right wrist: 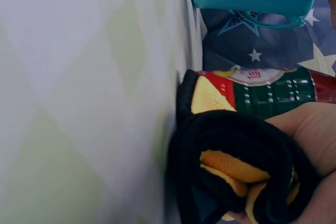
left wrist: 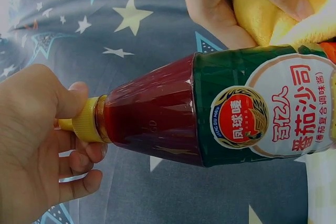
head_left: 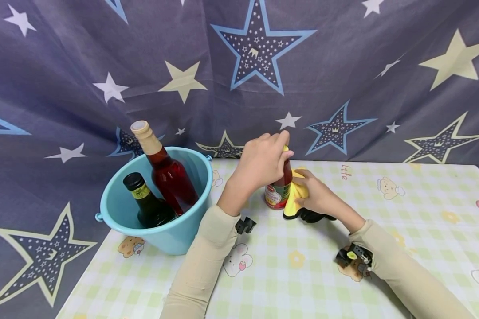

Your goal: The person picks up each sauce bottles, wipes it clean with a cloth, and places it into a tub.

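A ketchup bottle (head_left: 278, 191) with a green and red label stands upright on the table, close to the back cloth. My left hand (head_left: 263, 159) pinches its yellow cap (left wrist: 88, 120) between thumb and fingers from above. At the bottle's right side, my right hand (head_left: 317, 192) grips a bunched yellow cloth (head_left: 296, 195) with black edging. The cloth lies against the bottle's lower side, as the right wrist view shows, and its black part (right wrist: 236, 124) is rolled toward that camera. The right fingertips are partly hidden in the folds.
To the left stands a light blue bucket (head_left: 175, 241) holding a tall red bottle (head_left: 173, 181) and a dark green bottle (head_left: 153, 212) with a black cap. A star-patterned cloth (head_left: 343, 57) hangs behind the table (head_left: 415, 204), which has a green checked cover.
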Demonstrator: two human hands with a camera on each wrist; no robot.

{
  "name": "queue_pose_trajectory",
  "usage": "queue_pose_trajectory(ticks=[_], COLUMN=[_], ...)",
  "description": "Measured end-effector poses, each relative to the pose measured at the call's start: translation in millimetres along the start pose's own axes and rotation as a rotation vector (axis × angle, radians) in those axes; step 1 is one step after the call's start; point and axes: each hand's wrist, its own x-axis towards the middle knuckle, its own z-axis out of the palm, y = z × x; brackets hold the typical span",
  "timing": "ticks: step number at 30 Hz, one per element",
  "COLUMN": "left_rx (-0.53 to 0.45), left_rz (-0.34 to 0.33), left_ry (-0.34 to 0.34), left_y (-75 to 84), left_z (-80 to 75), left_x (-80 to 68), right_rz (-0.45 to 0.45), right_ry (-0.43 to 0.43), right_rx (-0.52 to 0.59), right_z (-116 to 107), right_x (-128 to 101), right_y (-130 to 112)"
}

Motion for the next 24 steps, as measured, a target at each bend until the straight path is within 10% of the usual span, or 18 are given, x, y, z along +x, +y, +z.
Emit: queue_pose_trajectory(ticks=[7, 18, 24], left_rx=[-0.007, -0.014, -0.005], left_rz=[-0.008, -0.029, -0.029], left_ry=[-0.011, -0.053, -0.058], left_y=[0.6, 1.0, 0.2], left_z=[-0.4, -1.7, -1.1], left_x=[-0.3, 1.2, 1.3], right_rz=[-0.082, -0.206, -0.277], right_ry=[0.073, 0.53, 0.606], right_rx=[0.017, 0.196, 0.322], right_z=[-25, -61, -62], right_x=[-7, -19, -25], right_y=[-1, -15, -26])
